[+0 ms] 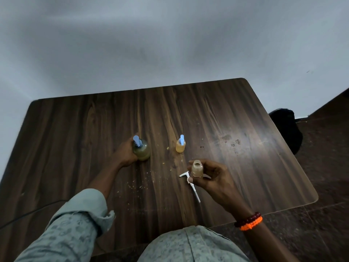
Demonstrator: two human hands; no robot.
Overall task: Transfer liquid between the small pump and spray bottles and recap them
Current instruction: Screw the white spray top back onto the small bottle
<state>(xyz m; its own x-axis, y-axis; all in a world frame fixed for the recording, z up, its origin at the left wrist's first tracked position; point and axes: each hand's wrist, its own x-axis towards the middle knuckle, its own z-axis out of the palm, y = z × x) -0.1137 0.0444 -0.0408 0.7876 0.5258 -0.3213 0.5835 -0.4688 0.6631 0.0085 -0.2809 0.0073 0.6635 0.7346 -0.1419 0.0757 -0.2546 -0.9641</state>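
Two hands busy: right hand (pixel 211 177) pinches the open bottle (pixel 197 168) at table (pixel 245 114) five o'clock; left hand (pixel 125 151) grips the pump bottle (pixel 141 150) at nine. Uncapped and raised, it may spill if tilted; the loose pump head (pixel 189 181) beneath could roll.

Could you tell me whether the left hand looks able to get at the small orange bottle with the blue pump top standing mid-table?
Probably not yet: the left hand grips the larger greenish round bottle. The bare wooden table between it and the small orange bottle leaves the way free once it lets go.
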